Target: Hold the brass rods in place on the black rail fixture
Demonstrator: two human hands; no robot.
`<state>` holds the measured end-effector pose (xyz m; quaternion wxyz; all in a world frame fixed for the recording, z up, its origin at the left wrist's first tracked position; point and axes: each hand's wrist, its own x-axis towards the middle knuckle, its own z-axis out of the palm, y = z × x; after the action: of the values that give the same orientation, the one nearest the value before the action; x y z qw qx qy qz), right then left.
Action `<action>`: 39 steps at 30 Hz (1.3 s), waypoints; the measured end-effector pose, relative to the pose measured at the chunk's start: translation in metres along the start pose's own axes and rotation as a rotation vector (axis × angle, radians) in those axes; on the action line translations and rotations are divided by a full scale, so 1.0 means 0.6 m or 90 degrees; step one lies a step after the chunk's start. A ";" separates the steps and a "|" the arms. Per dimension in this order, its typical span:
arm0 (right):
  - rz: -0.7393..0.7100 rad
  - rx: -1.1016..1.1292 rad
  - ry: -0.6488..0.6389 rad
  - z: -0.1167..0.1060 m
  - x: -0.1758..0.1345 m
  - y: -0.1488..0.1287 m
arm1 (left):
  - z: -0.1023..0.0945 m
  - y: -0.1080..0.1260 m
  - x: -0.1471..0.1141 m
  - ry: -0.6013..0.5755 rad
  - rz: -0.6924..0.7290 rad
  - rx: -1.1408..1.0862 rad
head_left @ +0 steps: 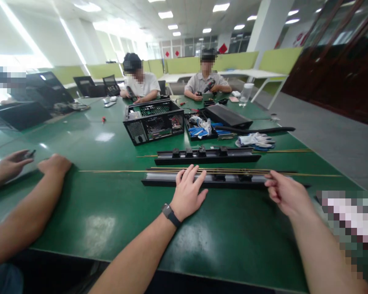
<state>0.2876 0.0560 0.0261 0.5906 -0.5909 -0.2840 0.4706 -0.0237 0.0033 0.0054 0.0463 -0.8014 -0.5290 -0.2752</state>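
Observation:
A long black rail-like channel (171, 182) with a grey inner face lies across the green table. Thin brass-coloured rods (116, 171) run lengthwise over it and stick out past both ends. My left hand (189, 192), with a dark watch on the wrist, rests with fingers spread on the channel's near side, fingertips at the rods. Close to the right end, my right hand (286, 192) is closed in a pinch around the rods. Small black blocks (245, 175) sit in the channel between my hands. Behind it lies a second channel (208, 157) with similar blocks.
An opened black computer case (155, 122) stands beyond the channels. Right of it are a tray of gloves (200, 127), a black panel (228, 116), more gloves (256, 141) and a clear cup (246, 94). A co-worker's arms (33, 212) reach in from the left; two people sit opposite.

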 end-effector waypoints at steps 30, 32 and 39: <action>0.013 -0.021 -0.074 0.014 -0.012 0.010 | 0.000 0.000 0.002 0.015 -0.032 0.007; 0.008 -0.021 -0.076 0.016 -0.012 0.013 | 0.000 0.000 0.002 0.017 -0.033 0.008; 0.021 -0.029 -0.100 0.018 -0.009 0.018 | 0.003 -0.002 0.001 0.023 -0.031 0.008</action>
<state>0.2732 0.0542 0.0187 0.5452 -0.5700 -0.3300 0.5185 -0.0237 0.0049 0.0038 0.0543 -0.7826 -0.5495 -0.2875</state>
